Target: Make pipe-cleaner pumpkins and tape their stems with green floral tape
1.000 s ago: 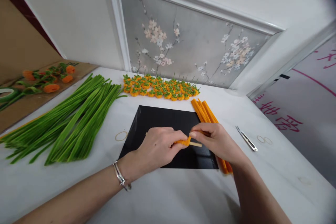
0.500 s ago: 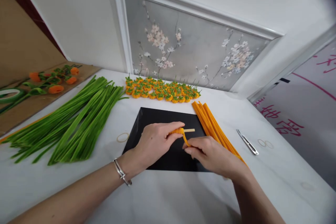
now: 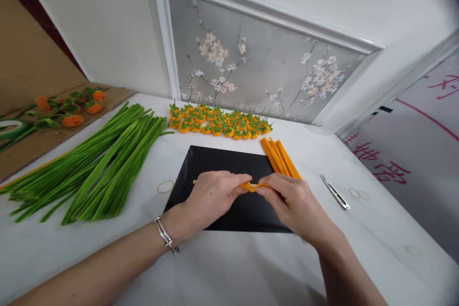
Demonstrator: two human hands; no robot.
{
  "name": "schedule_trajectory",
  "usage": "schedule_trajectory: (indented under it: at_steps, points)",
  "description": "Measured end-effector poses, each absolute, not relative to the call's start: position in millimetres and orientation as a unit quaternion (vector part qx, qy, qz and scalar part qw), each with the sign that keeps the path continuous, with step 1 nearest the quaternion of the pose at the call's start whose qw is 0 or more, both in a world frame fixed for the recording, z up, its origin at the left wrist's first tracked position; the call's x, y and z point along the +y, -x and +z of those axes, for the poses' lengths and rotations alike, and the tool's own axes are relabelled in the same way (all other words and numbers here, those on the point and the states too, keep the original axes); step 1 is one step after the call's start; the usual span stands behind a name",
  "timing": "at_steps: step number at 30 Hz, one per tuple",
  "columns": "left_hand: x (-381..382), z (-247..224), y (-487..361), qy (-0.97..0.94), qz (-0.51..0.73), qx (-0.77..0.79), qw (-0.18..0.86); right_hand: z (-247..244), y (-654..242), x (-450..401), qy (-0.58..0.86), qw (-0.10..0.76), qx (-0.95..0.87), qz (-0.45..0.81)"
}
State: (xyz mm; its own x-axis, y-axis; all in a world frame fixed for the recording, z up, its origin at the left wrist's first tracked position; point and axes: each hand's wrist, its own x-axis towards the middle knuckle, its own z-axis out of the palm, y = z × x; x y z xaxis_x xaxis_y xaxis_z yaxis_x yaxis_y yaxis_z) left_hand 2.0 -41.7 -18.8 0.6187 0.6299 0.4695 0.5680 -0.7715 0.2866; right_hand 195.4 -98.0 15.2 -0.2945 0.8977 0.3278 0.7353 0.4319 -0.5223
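Over the black mat [image 3: 229, 217] my left hand [image 3: 213, 198] is closed on an orange pipe cleaner [image 3: 246, 185] coiled around a thin pale stick [image 3: 194, 181]. One stick end pokes out left of this hand, and a little of it shows between the two hands. My right hand [image 3: 292, 201], thumb and fingers pinched, grips the loose part of the same pipe cleaner close to the coil. Whether it also touches the stick is hidden by the fingers. Beside the right hand lies a bundle of orange pipe cleaners [image 3: 281, 158], partly covered by it.
Green pipe cleaners [image 3: 111, 167] lie in a big pile at left. Small orange pumpkin-like pieces with green tops [image 3: 218, 122] stand along the wall. Snips [image 3: 335, 192] and rubber bands [image 3: 359, 194] are at right. Orange flowers [image 3: 73, 120] and green tape [image 3: 16, 129] rest on cardboard.
My right hand has risen and turned, bringing the strand from below the stick up level with it. The stick's right end, bare before, is now mostly covered by the right fingers.
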Motion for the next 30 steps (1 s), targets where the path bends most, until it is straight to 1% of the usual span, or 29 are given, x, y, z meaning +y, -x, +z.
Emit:
schedule_trajectory:
  at_steps: [4,9,12,16,24,30]
  points:
    - [-44.5,-16.7,-2.7,-0.907,0.258,0.329,0.057,14.0,-198.1,-91.7,0.530,0.340,-0.767,0.125]
    - [-48.1,-14.6,-4.1,-0.915,0.230,0.324,0.070,11.4,-201.0,-85.6,0.571,0.334,-0.740,0.124]
    - [-48.8,-16.3,-5.5,-0.913,0.245,0.314,0.083,7.7,-203.2,-81.8,0.590,0.294,-0.735,0.157]
    - [-48.6,-17.6,-5.4,-0.908,0.280,0.298,0.092,2.9,-205.9,-78.6,0.580,0.230,-0.756,0.196]
    - [-42.6,-17.1,-3.2,-0.865,0.338,0.333,0.165,1.3,-200.3,-85.0,0.552,0.148,-0.794,0.207]
    - [-37.9,-17.6,-0.3,-0.853,0.330,0.374,0.154,13.2,-191.6,-95.9,0.542,0.108,-0.811,0.192]
